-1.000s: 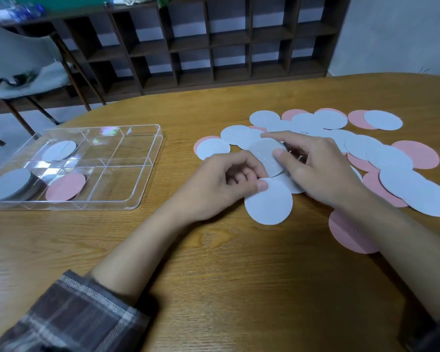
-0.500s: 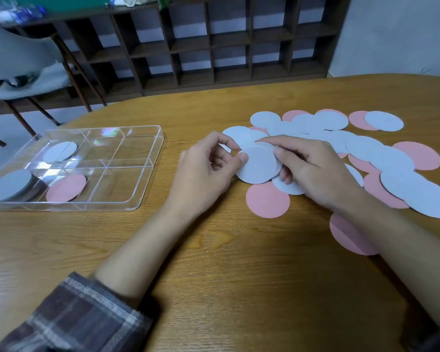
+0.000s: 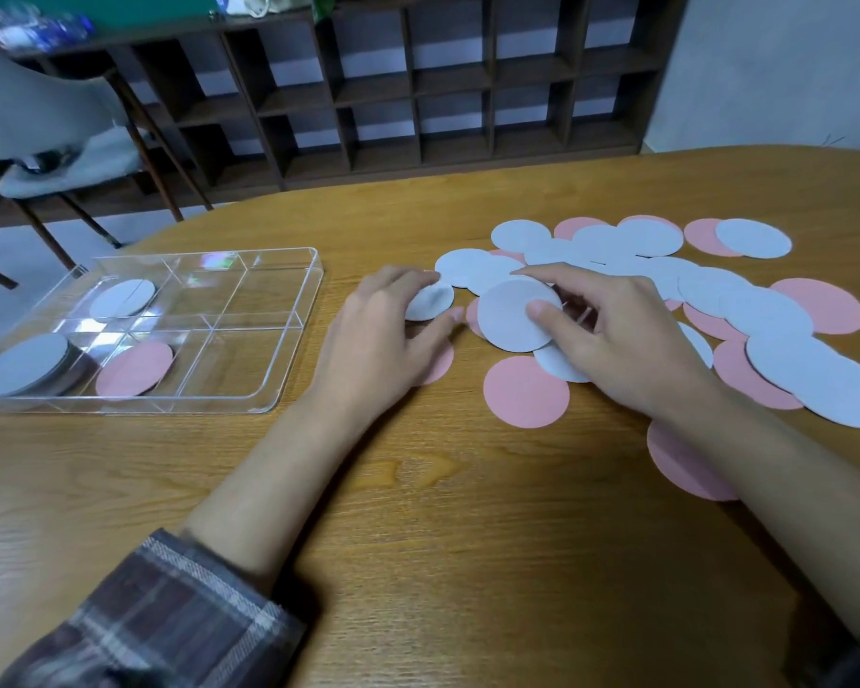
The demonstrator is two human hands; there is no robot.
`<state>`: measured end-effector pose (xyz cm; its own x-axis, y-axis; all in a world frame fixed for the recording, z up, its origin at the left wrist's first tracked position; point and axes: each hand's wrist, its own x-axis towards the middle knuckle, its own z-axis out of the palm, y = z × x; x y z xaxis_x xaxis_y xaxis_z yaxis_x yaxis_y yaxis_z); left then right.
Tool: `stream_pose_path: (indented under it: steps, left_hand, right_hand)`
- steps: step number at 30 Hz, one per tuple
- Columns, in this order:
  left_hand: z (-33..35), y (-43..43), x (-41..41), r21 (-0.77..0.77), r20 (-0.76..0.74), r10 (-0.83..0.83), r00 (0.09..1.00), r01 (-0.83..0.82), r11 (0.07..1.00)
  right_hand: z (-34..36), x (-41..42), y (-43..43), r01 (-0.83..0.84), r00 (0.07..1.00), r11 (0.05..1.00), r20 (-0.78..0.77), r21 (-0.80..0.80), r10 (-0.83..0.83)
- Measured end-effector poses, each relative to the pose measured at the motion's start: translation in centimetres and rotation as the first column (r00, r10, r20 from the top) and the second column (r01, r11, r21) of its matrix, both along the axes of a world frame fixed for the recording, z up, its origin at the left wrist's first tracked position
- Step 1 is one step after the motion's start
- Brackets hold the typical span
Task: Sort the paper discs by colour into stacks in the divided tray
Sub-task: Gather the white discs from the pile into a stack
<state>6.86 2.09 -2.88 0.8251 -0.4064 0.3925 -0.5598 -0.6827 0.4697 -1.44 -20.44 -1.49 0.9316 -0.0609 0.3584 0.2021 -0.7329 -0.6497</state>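
Several pale blue and pink paper discs (image 3: 785, 310) lie spread over the right half of the wooden table. My right hand (image 3: 611, 335) pinches a large pale blue disc (image 3: 510, 315) between thumb and fingers, lifted a little over the pile. My left hand (image 3: 383, 335) grips a smaller pale blue disc (image 3: 433, 302) at its fingertips; a pink disc (image 3: 440, 365) lies partly under that hand. The clear divided tray (image 3: 269, 384) stands at the left and holds a pale blue stack (image 3: 26, 365), one pale blue disc (image 3: 122, 297) and a pink disc (image 3: 135, 367).
A lone pink disc (image 3: 526, 392) lies just in front of my right hand, and another pink disc (image 3: 686, 464) sits under my right forearm. A chair (image 3: 60, 156) and a dark shelf unit (image 3: 418, 91) stand beyond the table's far edge.
The hands have drawn apart. The right hand kept the large pale blue disc and the left hand moved left, now gripping a smaller pale blue disc.
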Motion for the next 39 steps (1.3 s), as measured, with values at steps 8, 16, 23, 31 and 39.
stream_pose_path:
  steps: [8,16,23,31,39]
  left_hand:
    - [0.1,0.4,0.3,0.132,-0.055,0.087,0.995,-0.079,0.988]
    - [0.6,0.5,0.0,0.133,0.104,0.081,0.991,-0.094,0.987]
    - [1.4,0.1,-0.6,-0.060,0.244,0.077,0.967,-0.064,0.996]
    - [1.8,-0.5,-1.1,-0.335,-0.065,-0.068,0.996,0.042,0.941]
    - [0.7,-1.6,-1.6,-0.429,-0.281,-0.175,0.944,0.039,0.903]
  right_hand:
    - [-0.1,0.0,-0.1,0.029,0.999,0.998,-0.020,0.055,-0.028]
    - [-0.6,0.3,-0.3,0.025,1.000,0.994,-0.017,0.102,-0.024]
    - [-0.6,0.3,-0.3,0.030,1.000,0.996,-0.006,0.089,-0.029]
    - [-0.3,0.2,-0.1,0.047,0.999,0.995,-0.005,0.085,-0.047]
    - [-0.5,0.2,0.0,-0.033,0.999,0.980,-0.023,0.194,0.038]
